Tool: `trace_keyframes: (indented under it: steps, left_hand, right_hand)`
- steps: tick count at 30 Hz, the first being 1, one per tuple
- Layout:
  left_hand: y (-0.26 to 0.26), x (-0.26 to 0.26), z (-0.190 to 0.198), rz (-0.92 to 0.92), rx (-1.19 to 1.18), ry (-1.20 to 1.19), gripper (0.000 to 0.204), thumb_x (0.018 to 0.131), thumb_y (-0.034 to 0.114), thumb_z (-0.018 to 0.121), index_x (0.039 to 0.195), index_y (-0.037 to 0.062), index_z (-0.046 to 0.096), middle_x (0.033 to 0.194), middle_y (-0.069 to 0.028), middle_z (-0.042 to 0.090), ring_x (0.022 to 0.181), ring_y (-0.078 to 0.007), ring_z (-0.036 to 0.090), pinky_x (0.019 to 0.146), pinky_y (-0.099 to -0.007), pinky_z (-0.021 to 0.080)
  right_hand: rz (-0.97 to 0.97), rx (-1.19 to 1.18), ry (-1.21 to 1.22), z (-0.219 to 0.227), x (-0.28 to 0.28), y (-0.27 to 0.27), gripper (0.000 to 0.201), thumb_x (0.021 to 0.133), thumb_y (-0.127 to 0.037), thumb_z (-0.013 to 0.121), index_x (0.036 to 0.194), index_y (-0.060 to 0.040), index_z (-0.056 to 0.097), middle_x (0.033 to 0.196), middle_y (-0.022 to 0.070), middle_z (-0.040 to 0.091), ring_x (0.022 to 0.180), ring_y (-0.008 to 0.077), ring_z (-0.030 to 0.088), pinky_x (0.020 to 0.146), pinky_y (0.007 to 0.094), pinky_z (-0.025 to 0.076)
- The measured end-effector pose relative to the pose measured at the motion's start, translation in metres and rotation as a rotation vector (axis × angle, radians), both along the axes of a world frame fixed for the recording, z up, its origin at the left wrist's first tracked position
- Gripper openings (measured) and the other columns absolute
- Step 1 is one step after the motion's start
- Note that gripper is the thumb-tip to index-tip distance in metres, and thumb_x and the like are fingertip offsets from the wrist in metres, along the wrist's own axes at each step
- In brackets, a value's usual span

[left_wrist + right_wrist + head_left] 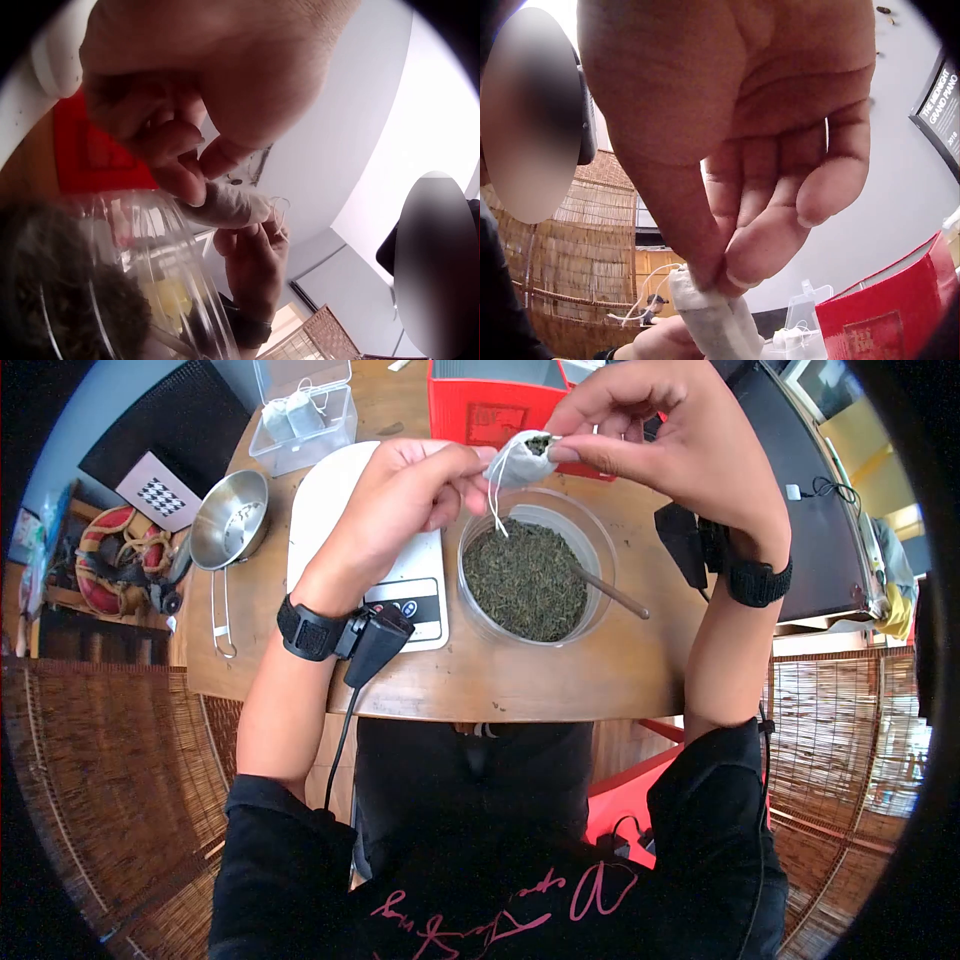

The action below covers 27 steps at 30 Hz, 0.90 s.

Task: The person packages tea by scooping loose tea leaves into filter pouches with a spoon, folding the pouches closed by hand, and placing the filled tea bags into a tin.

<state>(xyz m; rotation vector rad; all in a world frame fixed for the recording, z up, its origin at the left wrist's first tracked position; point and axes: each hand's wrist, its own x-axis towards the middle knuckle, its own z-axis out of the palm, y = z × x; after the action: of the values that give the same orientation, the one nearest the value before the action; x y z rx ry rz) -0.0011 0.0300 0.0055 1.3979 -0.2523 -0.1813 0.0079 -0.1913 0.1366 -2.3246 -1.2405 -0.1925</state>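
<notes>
A small white cloth bag (517,463) with dark dried leaves at its mouth hangs between both hands above a clear tub (608,565) of dried leaves (525,580). My left hand (415,485) pinches the bag's left side, its string dangling toward the tub. On the other side, my right hand (660,435) pinches the rim between thumb and forefinger. In the right wrist view, the bag (716,322) hangs below the right hand's (742,150) fingertips. The left wrist view shows the bag (229,206) between the left hand (195,90) and the right hand (255,262).
A spoon (615,592) leans in the tub. Left of it lies a white scale (425,600), partly under the left arm. A metal pan (230,520), a clear box (305,435) with white bags, and a red box (490,410) stand farther left and back.
</notes>
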Motion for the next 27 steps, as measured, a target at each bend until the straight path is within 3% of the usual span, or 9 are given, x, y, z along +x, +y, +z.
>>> trace_keyframes:
  steps: [4, 15, 21, 23, 27]
  left_hand:
    - [0.002, 0.003, -0.002, -0.057, 0.03, 0.024, 0.028, 0.099, 0.02, 0.058, 0.087, 0.0012, 0.076, 0.072, -0.0033, 0.07, 0.051, -0.003, 0.045, 0.049, -0.0194, 0.033]
    - [0.002, 0.001, 0.0, -0.078, 0.094, 0.003, 0.035, 0.102, 0.031, 0.058, 0.079, 0.0074, 0.07, 0.067, 0.0012, 0.065, 0.052, -0.0023, 0.047, 0.048, -0.0193, 0.029]
    - [0.001, 0.001, 0.002, -0.018, 0.1, 0.018, 0.038, 0.102, 0.034, 0.06, 0.073, 0.0104, 0.066, 0.063, 0.004, 0.06, 0.054, -0.002, 0.048, 0.05, -0.0193, 0.028]
    - [0.001, 0.001, 0.002, -0.006, 0.094, 0.013, 0.038, 0.102, 0.034, 0.06, 0.073, 0.0102, 0.066, 0.063, 0.004, 0.06, 0.054, -0.002, 0.048, 0.05, -0.0194, 0.028]
    - [-0.002, 0.0, 0.005, -0.009, 0.09, -0.011, 0.036, 0.103, 0.032, 0.059, 0.075, 0.0092, 0.065, 0.064, 0.0042, 0.059, 0.054, -0.002, 0.044, 0.05, -0.0191, 0.027]
  right_hand:
    - [-0.07, 0.053, 0.141, 0.002, -0.002, -0.003, 0.009, 0.084, -0.006, 0.081, 0.091, -0.0002, 0.079, 0.069, 0.0023, 0.072, 0.056, 0.0019, 0.056, 0.05, 0.0188, 0.041]
    - [0.029, 0.174, 0.447, -0.009, 0.014, -0.016, 0.006, 0.083, -0.001, 0.081, 0.088, 0.0024, 0.078, 0.068, 0.0015, 0.07, 0.056, 0.0, 0.051, 0.048, 0.0186, 0.035]
    - [0.143, 0.211, 0.454, -0.015, 0.021, -0.018, 0.005, 0.082, 0.003, 0.08, 0.083, 0.0048, 0.075, 0.072, 0.0039, 0.07, 0.061, 0.0023, 0.055, 0.053, 0.0186, 0.039]
    - [0.179, 0.412, 0.619, -0.015, 0.017, -0.016, 0.006, 0.082, 0.003, 0.079, 0.083, 0.0058, 0.074, 0.074, 0.0057, 0.071, 0.064, 0.004, 0.058, 0.057, 0.0193, 0.042]
    - [0.102, 0.29, 0.563, -0.016, 0.019, -0.019, 0.005, 0.083, 0.003, 0.078, 0.084, 0.0058, 0.074, 0.074, 0.0057, 0.071, 0.066, 0.0053, 0.06, 0.059, 0.0202, 0.044]
